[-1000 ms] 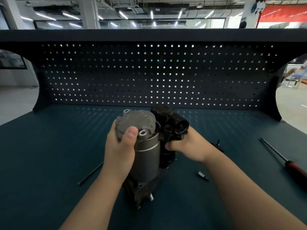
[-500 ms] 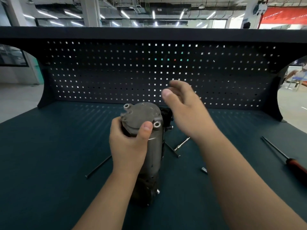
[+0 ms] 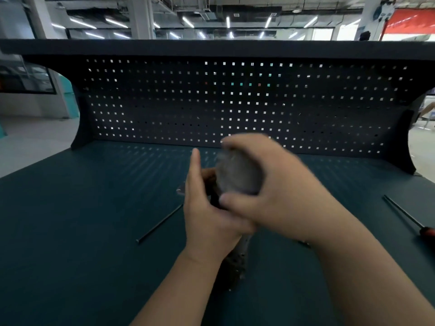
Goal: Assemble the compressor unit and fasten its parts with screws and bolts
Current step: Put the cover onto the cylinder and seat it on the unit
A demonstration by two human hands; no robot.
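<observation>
Compressor unit (image 3: 237, 176), grey metal cyl. w/ dark lower body, motion-blurred: top is clasped by curled right hand (image 3: 277, 191), mid-body gripped by left hand (image 3: 207, 217).

Both hands cover most of the compressor unit (image 3: 237, 177) at the centre of the frame; I see only a smeared grey dome and a dark lower stretch. My right hand (image 3: 277, 191), clasped over the top, is motion-blurred. My left hand (image 3: 207, 220) wraps the body, its fingers out of sight behind it. Below my right wrist a small dark piece (image 3: 303, 243) is too small to identify. The right edge cuts off the red handle of the screwdriver (image 3: 404, 216).
</observation>
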